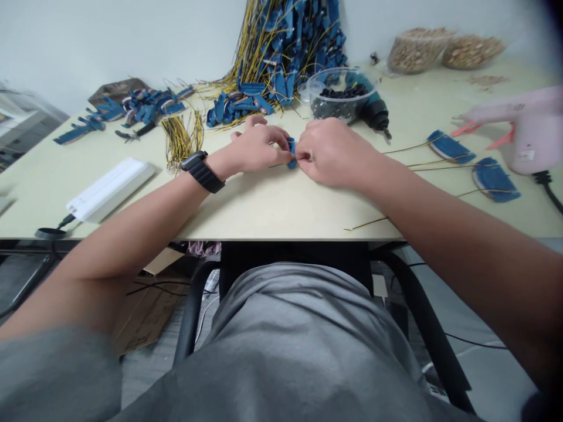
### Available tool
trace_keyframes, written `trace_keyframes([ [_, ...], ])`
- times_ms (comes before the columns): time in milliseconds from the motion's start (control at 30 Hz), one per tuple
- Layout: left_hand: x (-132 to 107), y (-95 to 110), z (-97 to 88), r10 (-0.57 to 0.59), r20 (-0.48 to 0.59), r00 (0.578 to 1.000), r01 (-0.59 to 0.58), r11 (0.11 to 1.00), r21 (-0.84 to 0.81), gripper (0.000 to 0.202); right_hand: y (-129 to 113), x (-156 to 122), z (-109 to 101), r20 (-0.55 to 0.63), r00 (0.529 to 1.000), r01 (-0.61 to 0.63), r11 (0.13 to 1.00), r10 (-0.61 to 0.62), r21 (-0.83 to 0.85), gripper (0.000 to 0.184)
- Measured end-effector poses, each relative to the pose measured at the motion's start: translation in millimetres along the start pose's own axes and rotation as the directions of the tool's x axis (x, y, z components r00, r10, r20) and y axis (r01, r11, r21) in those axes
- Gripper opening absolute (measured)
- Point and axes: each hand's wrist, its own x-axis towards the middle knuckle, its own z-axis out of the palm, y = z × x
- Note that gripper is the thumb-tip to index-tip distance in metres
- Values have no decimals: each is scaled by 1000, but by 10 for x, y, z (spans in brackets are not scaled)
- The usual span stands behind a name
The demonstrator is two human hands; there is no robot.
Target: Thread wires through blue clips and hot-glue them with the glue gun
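Observation:
A small blue piece (291, 153) is pinched between my two hands just above the table, mostly covered by fingers. My left hand (261, 145), with a black watch on its wrist, holds its left side between thumb and fingers. From the other side, my right hand (328, 151) is closed, thumb and forefinger pressed together at the piece's right edge. A thin wire end sticks out beneath my left hand. To the right of my right forearm lie two blue curved pieces (451, 146) with yellow and black wires attached.
A pink glue gun (528, 126) stands at the right. Behind my hands are a clear tub of black parts (343, 97), a teal power tool (373, 108) and a large heap of wired blue pieces (290, 47). Left are a wire bundle (178, 140), pliers (134, 133) and a white power strip (112, 187).

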Motion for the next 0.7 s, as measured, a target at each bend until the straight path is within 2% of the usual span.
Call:
trace_keyframes([
  [400, -25, 32, -17, 26, -15, 1000, -27, 1000, -17, 26, 90, -37, 36, -35, 999, 21, 999, -20, 31, 40],
  [567, -12, 15, 5, 22, -26, 999, -22, 1000, -5, 28, 150, -34, 77, -54, 998, -32, 997, 36, 71, 34],
  [700, -10, 3, 3, 27, -31, 999, -27, 1000, -4, 27, 133, -39, 50, -49, 998, -31, 998, 33, 57, 30],
])
